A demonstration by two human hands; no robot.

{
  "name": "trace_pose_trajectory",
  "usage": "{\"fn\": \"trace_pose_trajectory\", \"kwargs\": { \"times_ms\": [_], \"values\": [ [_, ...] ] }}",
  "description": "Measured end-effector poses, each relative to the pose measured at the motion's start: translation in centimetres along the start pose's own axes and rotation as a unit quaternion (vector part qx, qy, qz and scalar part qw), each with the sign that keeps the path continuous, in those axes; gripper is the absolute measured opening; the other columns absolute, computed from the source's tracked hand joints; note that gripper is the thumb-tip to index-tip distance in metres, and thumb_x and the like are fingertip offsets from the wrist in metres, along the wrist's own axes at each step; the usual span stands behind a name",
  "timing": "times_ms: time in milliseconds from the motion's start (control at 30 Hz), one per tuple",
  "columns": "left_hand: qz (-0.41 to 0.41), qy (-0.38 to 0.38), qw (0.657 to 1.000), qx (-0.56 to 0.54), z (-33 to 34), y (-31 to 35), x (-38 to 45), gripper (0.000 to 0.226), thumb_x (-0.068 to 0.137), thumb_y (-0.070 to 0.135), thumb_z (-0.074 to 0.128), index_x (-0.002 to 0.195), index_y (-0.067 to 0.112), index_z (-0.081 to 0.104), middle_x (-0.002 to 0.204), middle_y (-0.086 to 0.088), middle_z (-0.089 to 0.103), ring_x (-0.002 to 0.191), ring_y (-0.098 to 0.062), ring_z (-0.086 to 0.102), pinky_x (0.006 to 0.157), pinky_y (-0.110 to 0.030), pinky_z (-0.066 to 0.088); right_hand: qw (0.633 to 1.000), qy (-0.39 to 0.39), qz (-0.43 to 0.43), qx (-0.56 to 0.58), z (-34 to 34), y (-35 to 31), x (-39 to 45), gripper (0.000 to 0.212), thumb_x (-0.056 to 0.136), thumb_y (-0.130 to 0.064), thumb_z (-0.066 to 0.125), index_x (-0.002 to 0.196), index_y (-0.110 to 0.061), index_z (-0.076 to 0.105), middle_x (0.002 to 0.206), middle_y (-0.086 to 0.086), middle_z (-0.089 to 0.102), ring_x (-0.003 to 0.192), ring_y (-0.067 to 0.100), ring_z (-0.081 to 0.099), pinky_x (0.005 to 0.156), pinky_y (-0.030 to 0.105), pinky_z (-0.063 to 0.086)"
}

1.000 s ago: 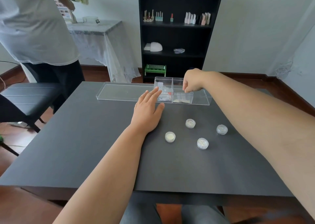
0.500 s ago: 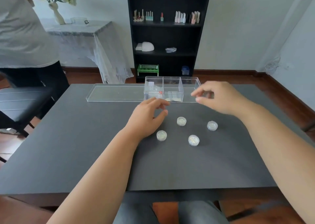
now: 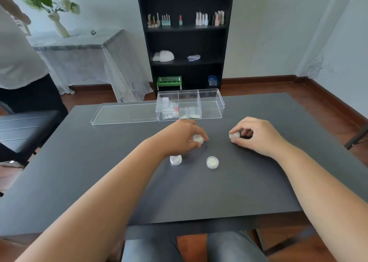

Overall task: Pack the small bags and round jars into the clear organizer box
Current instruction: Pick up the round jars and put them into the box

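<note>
Currently, left hand (image 3: 179, 137) and right hand (image 3: 253, 135) each close fingertips on a small round clear jar (image 3: 198, 138) (image 3: 234, 135) on the dark grey table (image 3: 79, 162). Two jars (image 3: 175, 160) (image 3: 212, 162) sit loose nearby; the clear three-compartment organizer box (image 3: 190, 105) stands behind.

A dark grey worktop (image 3: 199, 192) carries everything; at its far edge stands a clear organizer box (image 3: 211, 104) with three compartments, small bags lying in the left and middle ones; the box's flat clear lid (image 3: 124, 114) lies just to its left, touching it; nearer, two round jars rest free on the surface, one left (image 3: 175, 159), one right (image 3: 212, 162), well apart.
</note>
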State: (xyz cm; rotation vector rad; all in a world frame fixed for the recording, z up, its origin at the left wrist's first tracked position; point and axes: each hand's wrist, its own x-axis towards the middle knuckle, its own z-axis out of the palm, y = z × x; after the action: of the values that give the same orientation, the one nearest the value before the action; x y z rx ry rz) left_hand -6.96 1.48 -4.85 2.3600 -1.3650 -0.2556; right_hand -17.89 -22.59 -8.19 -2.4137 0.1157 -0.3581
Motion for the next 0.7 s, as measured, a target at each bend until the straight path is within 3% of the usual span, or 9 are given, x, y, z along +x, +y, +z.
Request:
{"fn": "trace_pose_trajectory", "kwargs": {
  "times_ms": [167, 267, 367, 567, 700],
  "values": [
    [-0.001, 0.054, 0.998, 0.022, -4.0, 0.3, 3.1, 0.026, 0.084, 0.026, 0.064, 0.108, 0.036, 0.067, 0.103, 0.01, 0.056, 0.079, -0.001, 0.059, 0.069, -0.012, 0.039, 0.999, 0.043, 0.019, -0.025, 0.6, 1.2, 1.9, 0.015, 0.076, -0.021, 0.075, 0.078, -0.035, 0.068, 0.085, -0.011, 0.062, 0.068, 0.004, 0.056, 0.063, 0.009, 0.038],
    [-0.027, 0.079, 0.996, 0.033, -6.1, 0.1, 6.1, 0.025, 0.083, 0.023, 0.063, 0.107, 0.031, 0.065, 0.108, 0.007, 0.058, 0.086, -0.006, 0.06, 0.072, -0.017, 0.045, 0.998, 0.052, 0.019, -0.024, 0.6, 1.5, 2.2, 0.018, 0.076, -0.019, 0.074, 0.079, -0.035, 0.066, 0.085, -0.01, 0.061, 0.065, 0.005, 0.056, 0.062, 0.012, 0.038],
    [-0.048, 0.062, 0.995, 0.065, -6.5, -0.2, 9.0, 0.025, 0.083, 0.021, 0.063, 0.107, 0.028, 0.065, 0.112, 0.005, 0.061, 0.092, -0.012, 0.06, 0.082, -0.028, 0.051, 0.998, 0.063, 0.019, -0.002, 0.6, 1.9, 2.2, 0.019, 0.076, -0.021, 0.074, 0.078, -0.038, 0.065, 0.084, -0.01, 0.061, 0.06, 0.007, 0.054, 0.06, 0.014, 0.04],
    [-0.081, -0.015, 0.987, 0.136, -5.6, -0.5, 13.4, 0.023, 0.083, 0.034, 0.064, 0.106, 0.031, 0.067, 0.105, 0.008, 0.065, 0.098, -0.015, 0.059, 0.083, -0.033, 0.049, 0.996, 0.073, 0.028, 0.037, 0.3, 2.5, 2.2, 0.014, 0.076, -0.026, 0.074, 0.078, -0.037, 0.066, 0.087, -0.01, 0.062, 0.058, 0.005, 0.053, 0.059, 0.015, 0.039],
    [-0.102, -0.054, 0.972, 0.204, -4.8, -0.8, 15.2, 0.017, 0.081, 0.044, 0.064, 0.097, 0.04, 0.067, 0.097, 0.017, 0.064, 0.102, -0.015, 0.056, 0.089, -0.04, 0.038, 0.996, 0.073, 0.028, 0.041, 0.3, 2.7, 2.4, 0.013, 0.075, -0.027, 0.075, 0.08, -0.036, 0.067, 0.089, -0.012, 0.063, 0.057, 0.005, 0.051, 0.059, 0.015, 0.039]
  ]
}}
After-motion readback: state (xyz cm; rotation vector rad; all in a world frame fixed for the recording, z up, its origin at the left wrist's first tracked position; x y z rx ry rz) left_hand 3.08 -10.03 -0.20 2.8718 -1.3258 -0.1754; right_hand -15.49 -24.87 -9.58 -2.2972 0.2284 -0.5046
